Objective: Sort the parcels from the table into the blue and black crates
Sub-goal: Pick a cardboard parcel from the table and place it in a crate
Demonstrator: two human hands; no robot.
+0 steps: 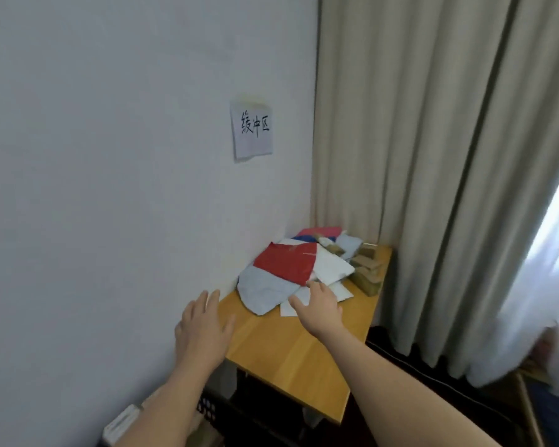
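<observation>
A heap of soft parcels lies at the far end of a wooden table [291, 346]: a red mailer [284, 261] on top, a pale blue-grey one [265, 290] below it, white ones [331, 264] beside it, and brown cardboard boxes [367, 269] on the right. My right hand [318, 309] reaches over the near edge of the heap with spread fingers, holding nothing. Beside the wall, over the table's left edge, my left hand [202, 327] hovers open and empty. Part of a black crate [207, 406] shows under the table's near corner.
A white wall with a taped paper sign [251, 129] runs along the left. Beige curtains [433, 156] hang behind and to the right of the table. Dark floor and a wooden frame [530, 411] lie at the lower right.
</observation>
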